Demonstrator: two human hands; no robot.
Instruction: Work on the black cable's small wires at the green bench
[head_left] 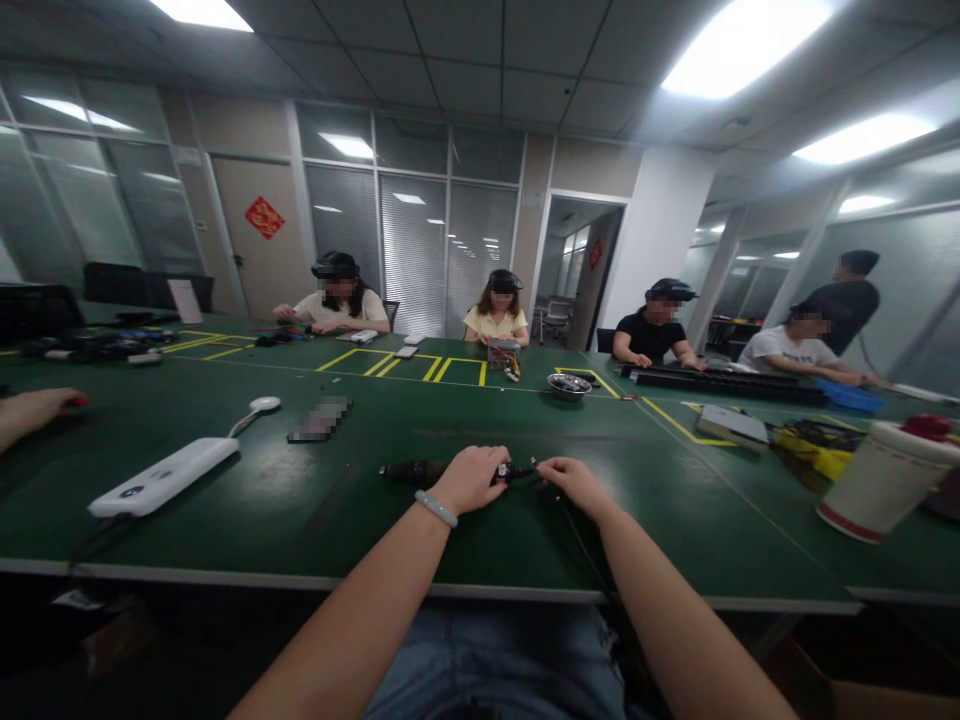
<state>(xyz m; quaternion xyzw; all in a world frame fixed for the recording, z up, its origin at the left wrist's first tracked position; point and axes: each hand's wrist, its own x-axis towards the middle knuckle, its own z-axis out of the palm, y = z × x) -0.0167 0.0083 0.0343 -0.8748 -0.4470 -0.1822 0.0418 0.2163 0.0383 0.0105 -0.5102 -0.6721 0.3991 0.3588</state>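
On the green tabletop lies a black electric screwdriver (411, 471), its narrow tip to the left. My left hand (474, 480) is wrapped over its rear part, so much of the body is hidden beneath the palm. My right hand (576, 484) pinches a thin dark cable at the screwdriver's right end; a small metallic end shows by the fingertips. From there the dark cable (577, 530) runs down toward the table's front edge.
A white power strip (169, 475) lies at left, near a phone-like slab (320, 420) and another person's hand (37, 415). A metal bowl (569, 386) stands ahead. A large cream cup (885, 480) stands at right. Several people sit across the green table (675, 530).
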